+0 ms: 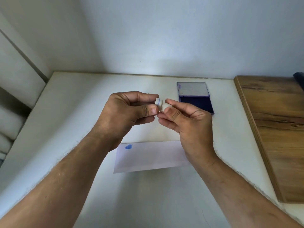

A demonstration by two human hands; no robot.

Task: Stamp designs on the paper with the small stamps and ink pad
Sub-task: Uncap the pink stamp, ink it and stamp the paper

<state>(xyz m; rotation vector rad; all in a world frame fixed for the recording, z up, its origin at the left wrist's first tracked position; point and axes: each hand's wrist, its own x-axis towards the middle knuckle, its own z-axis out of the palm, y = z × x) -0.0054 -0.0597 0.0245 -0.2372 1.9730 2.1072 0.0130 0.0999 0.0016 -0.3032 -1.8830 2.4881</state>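
White stamp [160, 105] pinched between left hand [126, 112] and right hand [189, 122].

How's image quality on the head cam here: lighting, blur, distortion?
Head view: soft even light, with a brighter patch on the wall behind the table; wide-angle bowing at the edges stretches the forearms; left hand, right hand and small stamp slightly soft; the blue print on the paper stays readable; ink pad clear.

Small white stamp [160, 105] aloft; open blue ink pad [195, 97] behind; pale paper [151, 157] with blue print.
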